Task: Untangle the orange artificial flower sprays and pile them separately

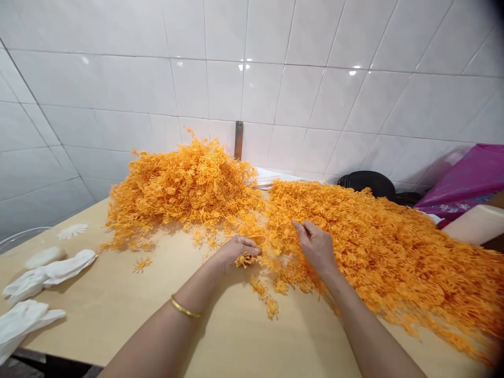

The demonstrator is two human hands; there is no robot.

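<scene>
My left hand (238, 249), with a gold bangle (185, 307) on its wrist, is closed around orange plastic flower pieces (244, 259); some stick out below its fingers. My right hand (316, 245) is closed in a pinch at the near left edge of the right-hand heap of orange flower pieces (378, 236). What its fingertips hold is hidden. Between the hands lie loose orange pieces (271, 249), and a few more trail toward me. A taller tangled heap of the same orange pieces (185, 184) stands beyond my left hand.
White gloves (49, 273) and a white flower-shaped piece (72, 231) lie on the wooden table (129, 325) at left. Behind stand a tiled wall (275, 89) and a metal bracket (238, 139). A black rounded item (368, 182) and a purple bag (464, 178) are at back right.
</scene>
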